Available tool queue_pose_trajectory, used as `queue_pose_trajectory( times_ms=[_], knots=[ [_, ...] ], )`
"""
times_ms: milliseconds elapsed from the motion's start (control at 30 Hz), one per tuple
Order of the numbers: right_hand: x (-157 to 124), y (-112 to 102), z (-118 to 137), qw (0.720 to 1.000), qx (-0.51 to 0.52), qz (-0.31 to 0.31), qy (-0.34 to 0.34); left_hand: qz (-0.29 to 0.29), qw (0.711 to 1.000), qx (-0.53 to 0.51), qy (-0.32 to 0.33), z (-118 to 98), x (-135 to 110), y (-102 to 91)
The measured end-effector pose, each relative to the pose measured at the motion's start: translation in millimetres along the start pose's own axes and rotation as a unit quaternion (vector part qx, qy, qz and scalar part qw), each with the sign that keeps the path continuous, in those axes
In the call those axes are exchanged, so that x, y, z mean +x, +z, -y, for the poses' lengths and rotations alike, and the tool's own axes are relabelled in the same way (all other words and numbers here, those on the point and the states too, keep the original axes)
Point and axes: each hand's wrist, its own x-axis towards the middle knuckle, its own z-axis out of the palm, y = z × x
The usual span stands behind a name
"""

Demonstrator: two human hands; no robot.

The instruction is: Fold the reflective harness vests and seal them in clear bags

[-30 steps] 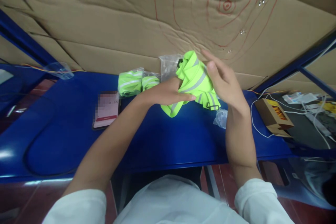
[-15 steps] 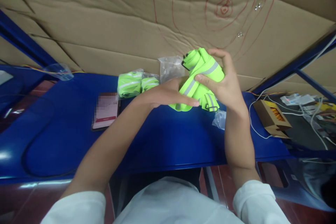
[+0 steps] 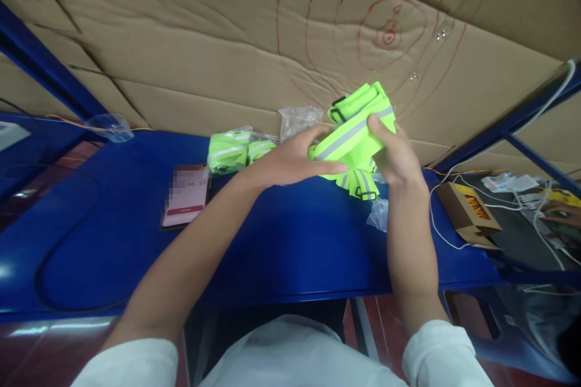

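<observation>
A folded bundle of neon-yellow reflective strap (image 3: 351,136), with grey stripes and black buckles, is held up above the blue table. It looks like a reflective vest or harness. My left hand (image 3: 299,157) grips its left side, thumb across the front and the other fingers hidden behind. On the right side, my right hand (image 3: 394,148) is closed around it with the thumb pressed on a grey stripe. A loose end with a black buckle hangs below. Behind my left hand, two similar bundles in clear bags (image 3: 228,151) lie on the table.
A phone (image 3: 186,196) lies on the blue table (image 3: 290,242) at left. Clear plastic bags (image 3: 299,121) rest by the cardboard wall (image 3: 204,30), another (image 3: 378,214) near my right wrist. An open cardboard box (image 3: 469,211) and white cables are at right, beside another person's hand (image 3: 563,211).
The strap bundle has been turned and pressed flatter, its folds now lying more evenly. My right thumb has shifted up along the stripe. The view has tilted slightly.
</observation>
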Motion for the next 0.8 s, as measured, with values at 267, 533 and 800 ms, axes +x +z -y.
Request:
queue_pose_trajectory(
  times_ms=[267, 533, 800],
  knots=[
    [11, -16, -2, 0.998, 0.01, -0.064, 0.009, 0.029, 0.988, -0.053, 0.141, 18, 2, -15.2],
    [12, -18, -4, 0.997, -0.028, -0.07, 0.026, -0.029, 0.985, -0.099, 0.141, 24, 8, -11.3],
    [13, -22, -2, 0.998, -0.023, -0.059, 0.027, -0.035, 0.977, -0.207, 0.033, 35, 13, -12.0]
  ],
)
